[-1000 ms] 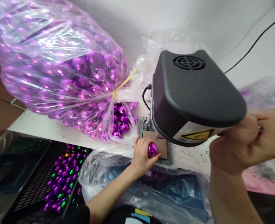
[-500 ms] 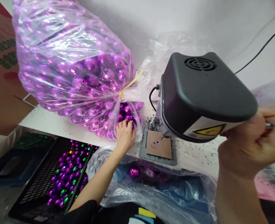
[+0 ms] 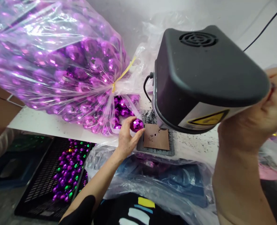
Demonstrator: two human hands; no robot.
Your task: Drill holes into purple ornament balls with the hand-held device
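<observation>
A shiny purple mirror-faceted ball [image 3: 137, 125] is pinched between the thumb and fingers of my left hand [image 3: 126, 139]. It is held at the left edge of a brown square plate [image 3: 160, 140], which has a small hole and sits on a grey base. Just behind that hand, loose purple balls [image 3: 123, 106] lie in the open end of a clear plastic bag. My right hand [image 3: 248, 131] is closed at the right side of a black machine head [image 3: 213, 72], around a handle mostly hidden by the hand and the housing. The machine head overhangs the plate.
A big clear bag of purple balls [image 3: 58, 65], tied with a yellow tie [image 3: 125, 72], fills the left. Below it stands a black crate [image 3: 37, 178] with small purple and green balls. Dark scraps litter the white table [image 3: 194, 143]. Plastic sheeting covers my lap.
My left hand has drawn one purple ball out of the bag's opening and moved it right, towards the plate. My right hand stays at the machine, while the whole view has shifted a little.
</observation>
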